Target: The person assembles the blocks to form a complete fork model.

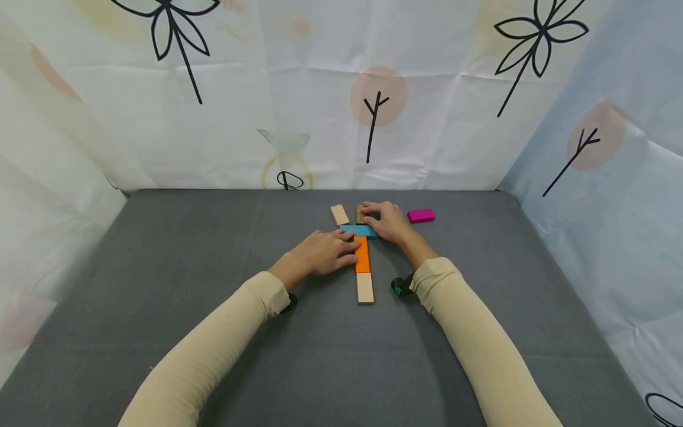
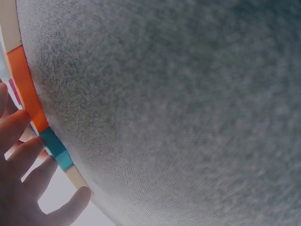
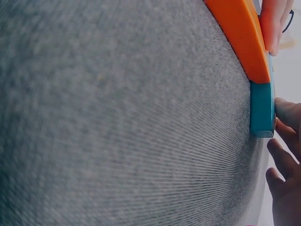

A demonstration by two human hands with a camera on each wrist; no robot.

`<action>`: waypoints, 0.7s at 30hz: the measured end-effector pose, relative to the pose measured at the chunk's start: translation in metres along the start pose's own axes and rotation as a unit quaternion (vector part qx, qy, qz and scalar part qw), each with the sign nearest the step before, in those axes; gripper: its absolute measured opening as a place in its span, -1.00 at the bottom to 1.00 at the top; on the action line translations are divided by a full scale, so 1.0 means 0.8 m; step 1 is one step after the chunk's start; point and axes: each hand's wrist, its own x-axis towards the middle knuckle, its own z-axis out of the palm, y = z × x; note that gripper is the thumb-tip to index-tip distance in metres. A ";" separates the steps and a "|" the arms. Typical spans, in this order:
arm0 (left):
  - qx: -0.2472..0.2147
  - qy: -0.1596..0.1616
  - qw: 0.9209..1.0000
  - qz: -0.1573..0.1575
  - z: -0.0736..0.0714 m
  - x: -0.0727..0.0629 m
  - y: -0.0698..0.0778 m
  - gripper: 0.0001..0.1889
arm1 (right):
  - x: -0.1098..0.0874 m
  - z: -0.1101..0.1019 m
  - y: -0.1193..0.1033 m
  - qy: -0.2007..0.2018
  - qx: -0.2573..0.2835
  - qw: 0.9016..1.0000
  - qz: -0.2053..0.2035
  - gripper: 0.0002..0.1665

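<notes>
In the head view, a blue block [image 1: 349,229] lies crosswise at the top of an orange block [image 1: 362,256], whose lower end meets a pale wooden block [image 1: 365,289]. My left hand [image 1: 322,251] has its fingers spread, with fingertips resting on the blue and orange blocks. Past the blue block, my right hand [image 1: 391,223] pinches a brown wooden block [image 1: 360,214], partly hidden by the fingers. Another pale wooden block [image 1: 339,214] slants beside it on the left. In the right wrist view, the right fingers [image 3: 282,157] are beyond the blue block [image 3: 262,110].
A magenta block [image 1: 421,216] lies apart, right of my right hand. Grey cloth [image 1: 213,237] covers the table. A patterned white curtain [image 1: 315,118] hangs along its far edge, and more curtain rises at both sides.
</notes>
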 end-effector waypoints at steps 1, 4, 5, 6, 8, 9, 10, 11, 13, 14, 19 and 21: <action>-0.001 -0.001 1.000 0.000 0.000 0.000 0.000 -0.44 | 0.000 0.001 0.001 0.001 0.001 1.000 -0.001 -0.60; -0.004 0.000 1.000 -0.001 0.001 0.000 0.000 -0.44 | 0.000 0.001 0.002 0.002 0.003 1.000 -0.003 -0.61; -0.004 0.001 1.000 -0.001 0.001 0.001 0.000 -0.44 | 0.000 0.001 0.002 0.002 0.003 1.000 -0.004 -0.61; -0.004 0.001 1.000 -0.002 0.002 0.001 0.000 -0.44 | 0.000 0.001 0.002 0.002 0.002 1.000 -0.005 -0.60; -0.005 0.002 1.000 -0.002 0.002 0.001 0.000 -0.44 | 0.000 0.000 0.001 0.001 0.002 1.000 -0.006 -0.60; -0.005 0.002 1.000 -0.002 0.002 0.001 0.000 -0.44 | 0.000 0.000 0.001 0.001 0.002 1.000 -0.005 -0.60; -0.004 0.002 1.000 -0.002 0.003 0.002 0.000 -0.44 | 0.000 0.000 0.002 0.001 0.001 1.000 -0.006 -0.60; -0.003 0.003 1.000 -0.002 0.003 0.002 0.000 -0.44 | 0.000 0.000 0.002 0.001 0.000 1.000 -0.007 -0.60; -0.002 0.002 1.000 -0.001 0.003 0.002 0.000 -0.44 | 0.000 0.000 0.002 0.000 -0.003 1.000 -0.007 -0.60; -0.001 0.002 1.000 0.000 0.003 0.002 0.000 -0.44 | 0.000 0.000 0.002 0.000 -0.004 1.000 -0.007 -0.60; 0.002 0.000 1.000 0.001 0.003 0.002 0.000 -0.44 | 0.000 0.001 0.002 0.004 -0.004 1.000 -0.007 -0.60; 0.002 0.000 1.000 0.001 0.003 0.002 0.001 -0.44 | 0.000 0.002 0.001 0.008 -0.001 1.000 -0.007 -0.60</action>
